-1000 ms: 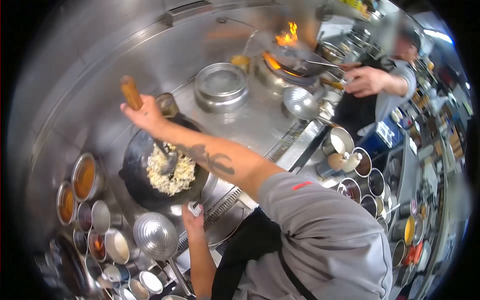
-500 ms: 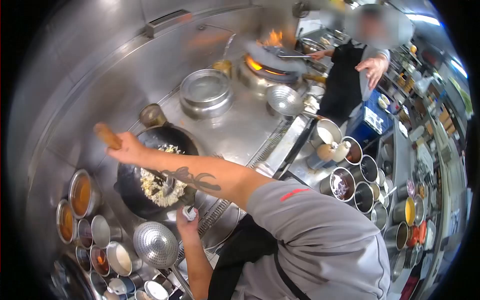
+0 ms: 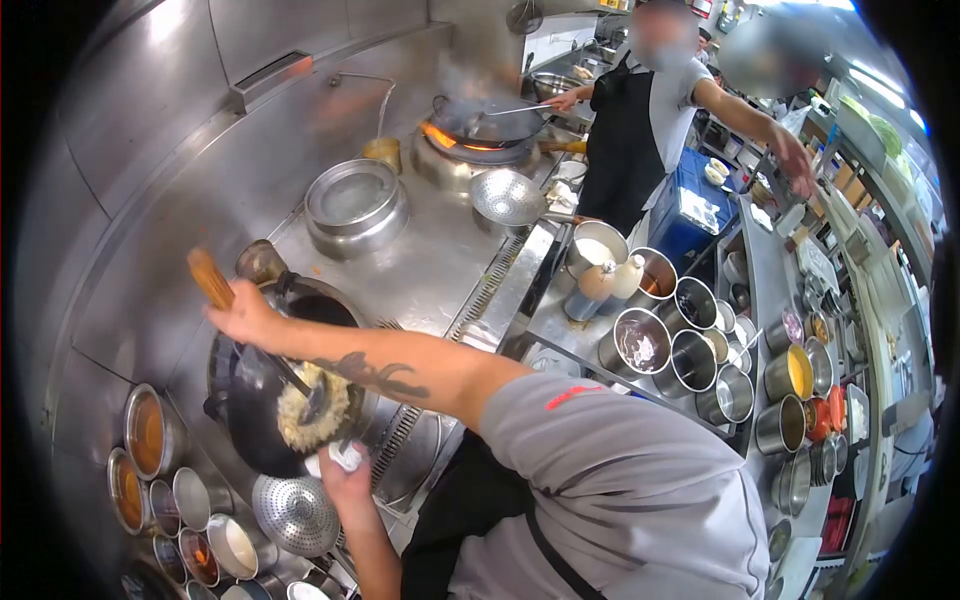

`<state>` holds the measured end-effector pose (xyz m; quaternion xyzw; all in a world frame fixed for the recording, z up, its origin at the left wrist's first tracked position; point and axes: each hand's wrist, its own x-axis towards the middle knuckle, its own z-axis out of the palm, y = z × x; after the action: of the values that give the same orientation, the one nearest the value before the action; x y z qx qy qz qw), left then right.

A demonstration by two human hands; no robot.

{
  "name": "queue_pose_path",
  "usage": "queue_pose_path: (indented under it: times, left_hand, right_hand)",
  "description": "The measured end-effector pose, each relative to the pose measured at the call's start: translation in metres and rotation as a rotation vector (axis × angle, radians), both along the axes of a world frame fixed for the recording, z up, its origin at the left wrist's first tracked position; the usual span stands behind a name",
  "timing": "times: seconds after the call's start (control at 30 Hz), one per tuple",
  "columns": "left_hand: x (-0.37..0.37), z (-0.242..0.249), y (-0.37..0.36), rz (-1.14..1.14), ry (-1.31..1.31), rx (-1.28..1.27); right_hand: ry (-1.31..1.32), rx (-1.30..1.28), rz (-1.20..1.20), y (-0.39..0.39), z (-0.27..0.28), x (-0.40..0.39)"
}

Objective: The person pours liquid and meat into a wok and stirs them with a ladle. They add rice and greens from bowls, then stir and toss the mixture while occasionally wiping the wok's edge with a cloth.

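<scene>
My right hand is closed around the wooden-handled ladle, whose metal shaft slants down into the black wok. The ladle's head rests against a clump of fried rice with pale yellow bits. At the wok's near rim, my left hand is closed on a folded white cloth; the grip on the rim beneath the cloth is hidden. A perforated strainer lies just below the wok, close to my left hand.
Metal pots of sauce line the lower left. Beyond the wok stand a round steel pot and another strainer. A co-worker tends a second wok over flame. Squeeze bottles and several containers fill the right side.
The rice has gone from spread out to a tighter clump around the ladle. My view has shifted. The co-worker's arm has stretched outward, and the tall flame above the far wok is gone.
</scene>
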<state>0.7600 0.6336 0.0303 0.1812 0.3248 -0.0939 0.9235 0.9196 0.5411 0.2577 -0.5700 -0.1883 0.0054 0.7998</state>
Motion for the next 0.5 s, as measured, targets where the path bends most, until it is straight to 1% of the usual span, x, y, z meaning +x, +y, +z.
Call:
queue_pose_path:
  times: [0.03,0.07,0.13,0.17,0.23,0.27,0.33,0.4,0.47,0.5]
  left_hand:
    - [-0.013,-0.031,0.001,-0.090,-0.202,0.282]
    - [-0.027,-0.061,0.003,-0.126,-0.373,0.578]
    - [-0.061,-0.057,-0.023,-0.020,0.004,0.229]
    - [-0.075,-0.055,-0.027,-0.096,0.044,0.212]
    - [-0.089,-0.018,-0.035,-0.112,0.006,0.295]
    - [-0.067,-0.010,-0.024,-0.057,0.048,0.222]
    - [-0.024,0.008,-0.002,0.064,0.135,0.079]
    - [-0.014,0.001,0.008,0.012,0.099,0.101]
    - [-0.024,0.031,-0.013,-0.027,0.116,0.065]
    - [-0.034,0.045,-0.015,-0.016,0.147,0.061]
  right_hand:
    - [-0.175,-0.055,-0.118,0.013,-0.029,0.015]
    - [-0.234,-0.022,-0.099,0.013,-0.024,0.009]
    - [-0.359,0.034,-0.062,0.010,0.002,0.000]
    - [-0.449,0.063,-0.098,0.009,0.022,-0.003]
    - [-0.373,0.146,-0.039,0.008,0.056,-0.008]
    - [-0.320,0.180,-0.009,0.007,0.064,-0.011]
    - [-0.290,0.102,-0.021,0.008,0.069,-0.016]
    - [-0.306,0.075,-0.069,0.006,0.083,-0.015]
    - [-0.307,0.086,-0.093,0.004,0.088,-0.021]
    - [-0.283,0.066,-0.075,0.003,0.079,-0.017]
